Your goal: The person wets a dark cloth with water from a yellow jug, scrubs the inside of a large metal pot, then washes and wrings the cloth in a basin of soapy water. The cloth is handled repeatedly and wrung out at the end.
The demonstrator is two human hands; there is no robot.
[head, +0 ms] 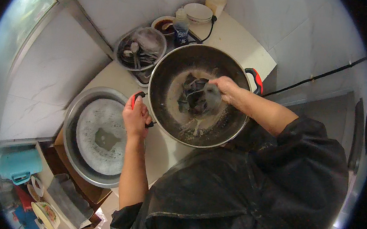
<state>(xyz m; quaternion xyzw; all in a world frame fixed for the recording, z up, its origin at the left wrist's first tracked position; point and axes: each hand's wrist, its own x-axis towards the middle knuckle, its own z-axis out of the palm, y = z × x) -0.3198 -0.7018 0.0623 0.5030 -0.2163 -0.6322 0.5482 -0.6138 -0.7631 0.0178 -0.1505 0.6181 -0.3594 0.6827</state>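
Note:
A large, deep two-handled pan [165, 119] with a dark inside and a metal rim is in front of me. My left hand [137, 116] is wrapped around its left handle [134, 99], which is black and red. Inside the pan, my right hand [225, 88] grips the edge of a dark, crumpled, wet-looking cloth [193, 94]. Part of the cloth is blurred, and its exact material cannot be made out. Cloudy residue and small bubbles cover the pan's bottom. The other red-and-black handle [255, 81] sticks out on the right, untouched.
Left of the pan stands a wide metal basin [70, 129] of foamy water. Behind are a bowl of spoons [136, 52], a plastic bottle [181, 26], a bowl of dark red sauce [163, 25] and stacked white bowls [198, 11]. A black cable [313, 79] crosses the right wall.

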